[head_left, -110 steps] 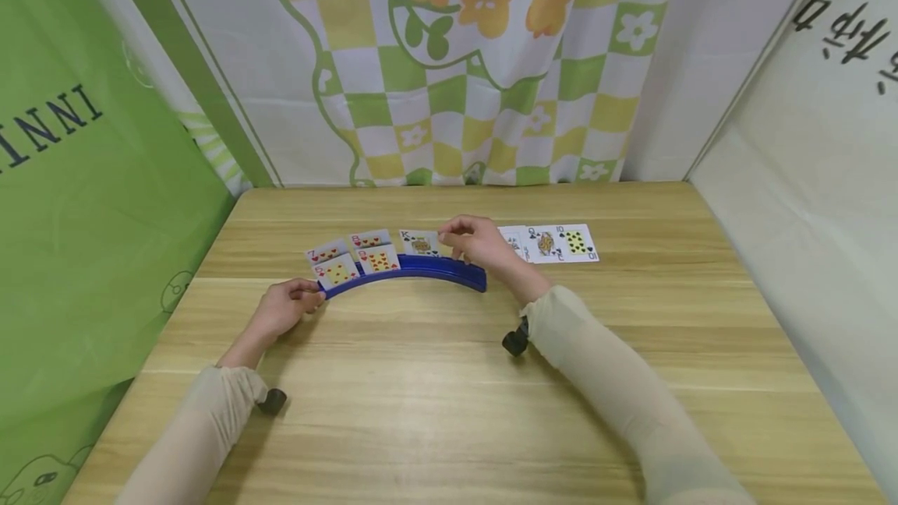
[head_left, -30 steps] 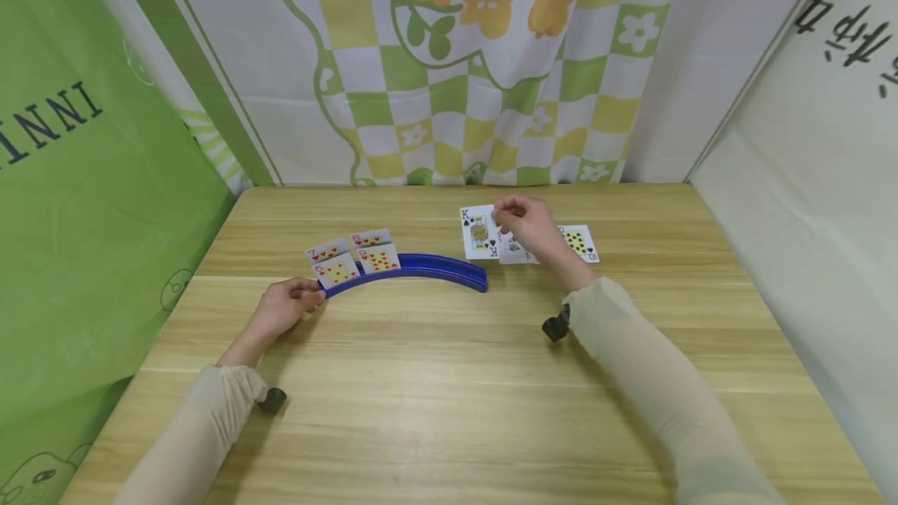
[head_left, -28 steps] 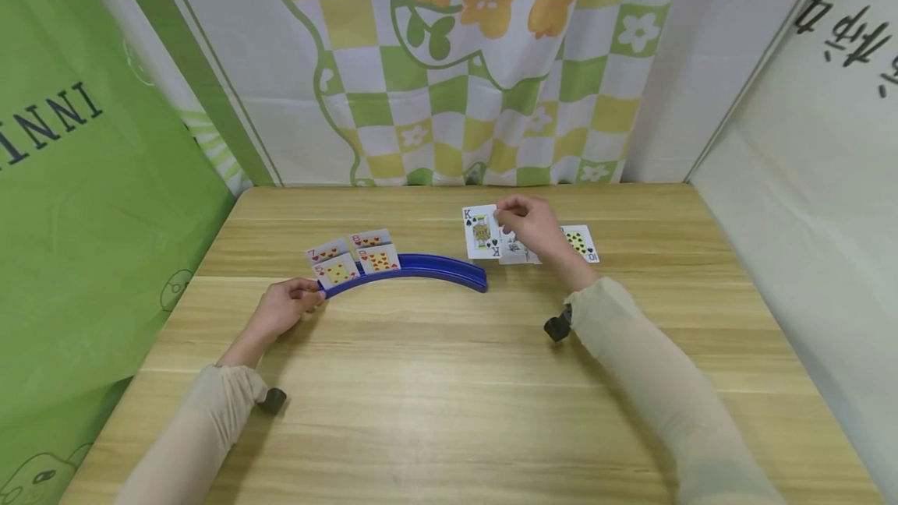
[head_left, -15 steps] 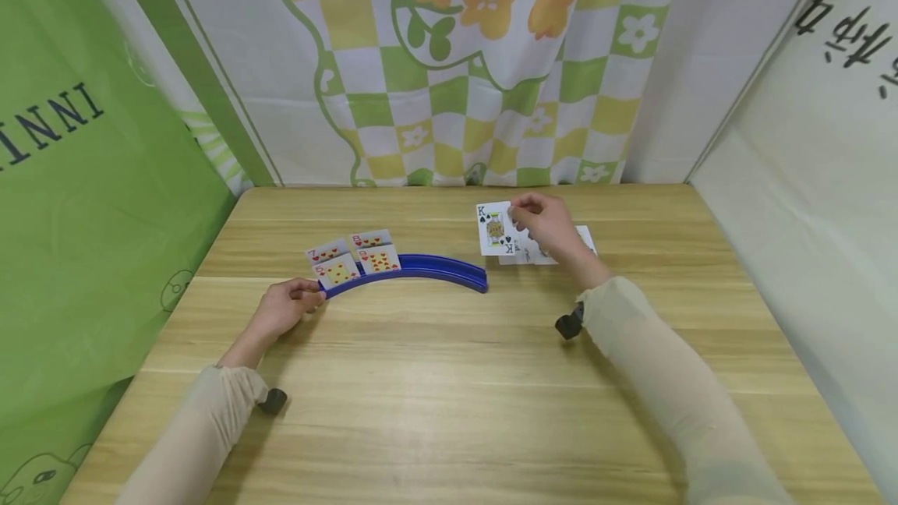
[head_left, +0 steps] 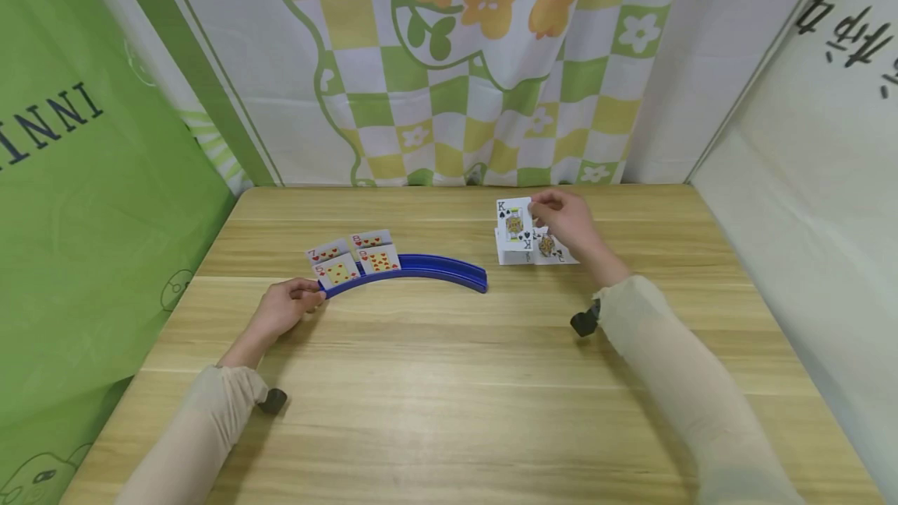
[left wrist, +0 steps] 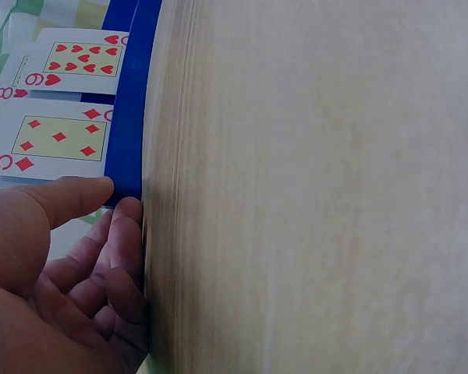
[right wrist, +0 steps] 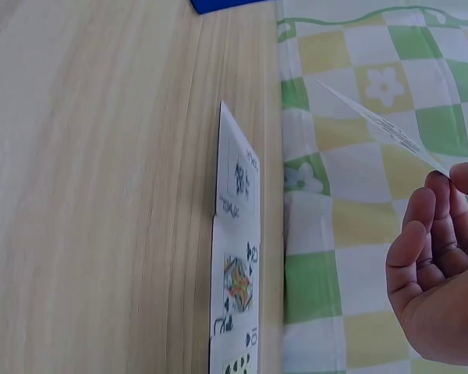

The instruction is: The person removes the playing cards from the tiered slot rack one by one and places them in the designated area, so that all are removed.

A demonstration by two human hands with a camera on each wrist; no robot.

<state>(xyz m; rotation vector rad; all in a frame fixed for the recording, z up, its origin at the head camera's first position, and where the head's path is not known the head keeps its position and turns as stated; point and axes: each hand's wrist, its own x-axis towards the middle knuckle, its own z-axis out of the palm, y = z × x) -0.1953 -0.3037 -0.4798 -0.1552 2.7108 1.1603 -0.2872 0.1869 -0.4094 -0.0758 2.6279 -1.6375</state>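
left fingers (left wrist: pixel 126 238) pinch blue rack (left wrist: pixel 130 117) end | five of diamonds (left wrist: pixel 58 148) beside nine of hearts (left wrist: pixel 79 61)

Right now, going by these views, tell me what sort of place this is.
Probably a makeshift booth for filming tabletop work: a checked curtain hangs behind the table, a green cloth screens the left, and black wrist cameras are worn.

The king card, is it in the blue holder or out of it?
Out. The right hand pinches the king card by its edge, off the table and apart from the blue holder.
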